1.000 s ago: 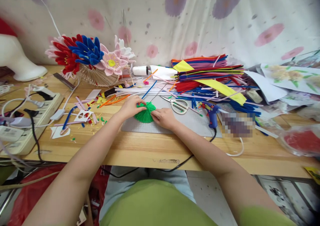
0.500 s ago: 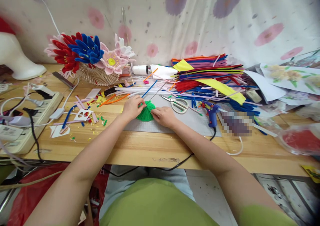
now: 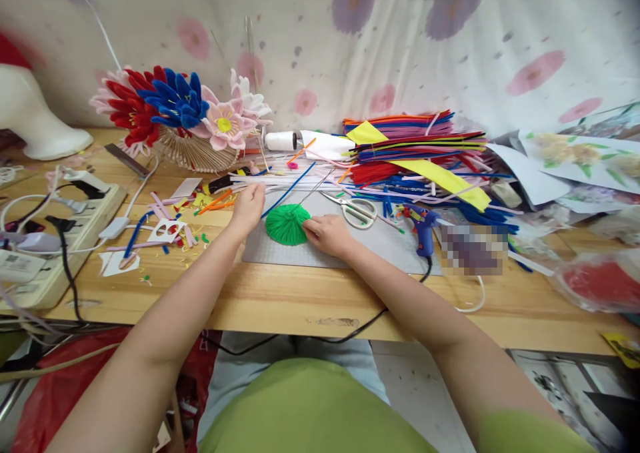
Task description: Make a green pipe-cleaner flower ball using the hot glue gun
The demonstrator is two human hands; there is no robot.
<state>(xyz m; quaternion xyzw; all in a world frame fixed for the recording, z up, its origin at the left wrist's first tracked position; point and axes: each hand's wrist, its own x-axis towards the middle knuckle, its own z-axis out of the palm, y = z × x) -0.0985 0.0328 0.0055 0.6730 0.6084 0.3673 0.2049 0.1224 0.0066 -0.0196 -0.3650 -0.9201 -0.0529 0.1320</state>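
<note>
A round green pipe-cleaner disc (image 3: 286,225) lies flat on a grey cutting mat (image 3: 380,239). My right hand (image 3: 327,234) pinches the disc's right edge, fingers closed on it. My left hand (image 3: 249,206) is off the disc, just to its left. Its fingers are bent together at the loose white pipe cleaners (image 3: 280,181) and the blue stem (image 3: 290,187). What they hold, if anything, is hidden.
Scissors (image 3: 356,209) and a blue glue gun (image 3: 425,229) lie on the mat's right. Stacked coloured pipe cleaners (image 3: 415,143) sit behind it. A basket of pipe-cleaner flowers (image 3: 175,116) stands at back left. A power strip (image 3: 60,239) with cables lies at the left edge.
My left hand has let go of the green piece and moved up and left to the loose stems. The green piece, folded like a fan before, now lies as a flat round disc.
</note>
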